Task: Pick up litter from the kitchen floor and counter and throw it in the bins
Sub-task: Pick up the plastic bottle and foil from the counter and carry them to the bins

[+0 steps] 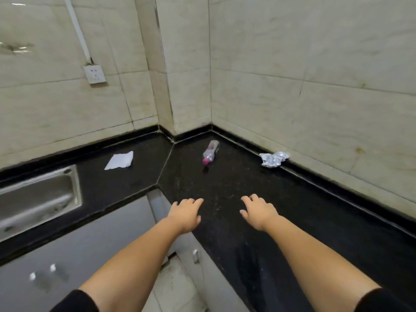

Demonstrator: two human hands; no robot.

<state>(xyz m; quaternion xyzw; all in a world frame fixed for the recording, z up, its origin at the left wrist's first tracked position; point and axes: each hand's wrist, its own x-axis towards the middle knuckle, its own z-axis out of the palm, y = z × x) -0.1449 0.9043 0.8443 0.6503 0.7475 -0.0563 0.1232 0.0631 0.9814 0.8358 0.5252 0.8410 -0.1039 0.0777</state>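
Observation:
Three pieces of litter lie on the black corner counter (225, 188). A clear plastic bottle (210, 152) with a pink cap lies on its side near the corner. A white paper napkin (119, 160) lies flat to the left, behind the sink. A crumpled silver foil wrapper (273, 159) rests against the right wall's black upstand. My left hand (185, 213) and my right hand (258, 211) reach out palm down over the counter's front part, fingers spread, both holding nothing. The bottle is well beyond both hands.
A steel sink (40, 199) is set into the counter at the left. A wall socket (94, 74) with a cable duct sits on the left tiled wall. Grey cabinet doors (78, 251) with small handles stand below the counter, above a pale tiled floor (175, 287).

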